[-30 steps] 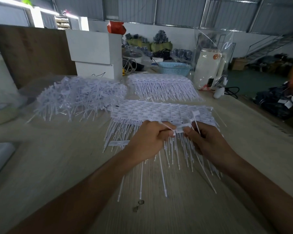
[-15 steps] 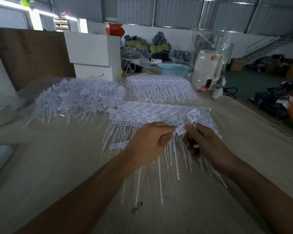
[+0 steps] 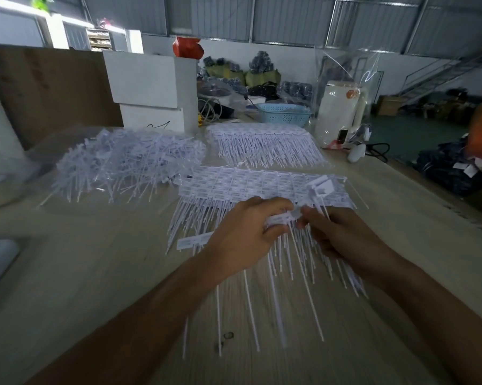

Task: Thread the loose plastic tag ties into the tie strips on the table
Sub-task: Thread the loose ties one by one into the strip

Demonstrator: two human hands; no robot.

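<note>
A wide mat of threaded white tie strips (image 3: pixel 251 184) lies in the middle of the wooden table, its thin tails pointing toward me. My left hand (image 3: pixel 245 232) grips a short row of white tag ties (image 3: pixel 284 218) whose long tails hang down over the table. My right hand (image 3: pixel 342 234) pinches the right end of that same row, thumb and fingers meeting my left fingertips. A few more ties (image 3: pixel 319 187) stick up out of my right hand, their flat heads over the mat.
A heap of loose ties in a clear bag (image 3: pixel 123 162) lies at the left. A second finished strip mat (image 3: pixel 265 143) sits further back. Behind stand white boxes (image 3: pixel 151 90), a blue basket (image 3: pixel 284 113) and a white jug (image 3: pixel 337 109). One loose tag (image 3: pixel 195 240) lies by my left wrist.
My hands have come closer together, fingertips now meeting on the row of ties. The ties sticking up from my right hand have tilted further over the mat.
</note>
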